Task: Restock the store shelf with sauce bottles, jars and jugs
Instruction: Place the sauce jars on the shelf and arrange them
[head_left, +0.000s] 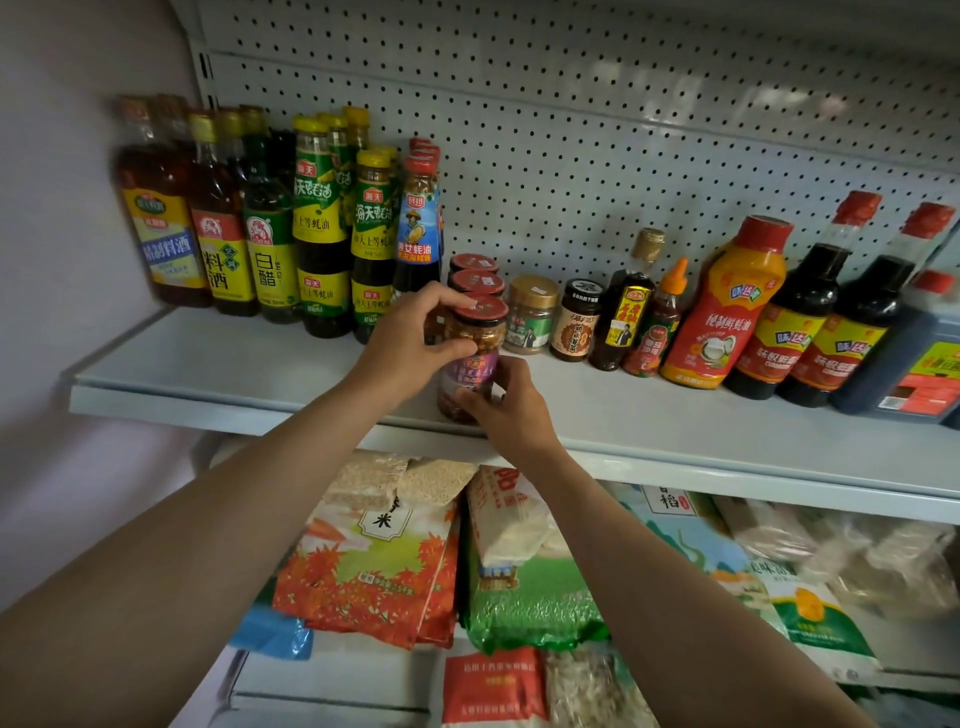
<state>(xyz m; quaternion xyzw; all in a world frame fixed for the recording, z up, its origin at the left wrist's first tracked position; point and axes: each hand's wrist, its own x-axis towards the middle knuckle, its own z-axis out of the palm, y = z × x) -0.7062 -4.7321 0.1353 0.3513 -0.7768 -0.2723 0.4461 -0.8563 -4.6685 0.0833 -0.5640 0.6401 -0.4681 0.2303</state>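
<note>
Front jar: a glass chili sauce jar (471, 358) with a dark red lid and a purple label stands upright near the front edge of the grey shelf (208, 358); it heads a row of like jars, with two more red-lidded jars (475, 273) lined up behind it toward the pegboard back panel (571, 156)
Left hand: the left hand (410, 338) grasps the jar's upper part from the left; fingers curl over the lid's rim and the thumb lies across the glass just below the lid
Right hand: the right hand (506, 410) grasps the jar's lower part from the right front; fingertips press on the label and the base
Left of the jar: tall oyster sauce bottles (322, 228) with yellow caps and green-yellow labels; a blue-labelled bottle (415, 234) just beside the jar row; cooking wine and white vinegar bottles (218, 223) further left
Right of the jar: a tan-lidded jar (531, 317); a black-lidded jar (576, 322); a small dark bottle with a gold cap (626, 306); an orange-nozzled squeeze bottle (657, 322); a big red and yellow oyster sauce bottle (722, 306); two dark soy sauce bottles (810, 317) with red caps; a dark jug (909, 353) at the far right
Lower shelf: rice bags (374, 561) lie flat below; one with red maple leaves, one green
</note>
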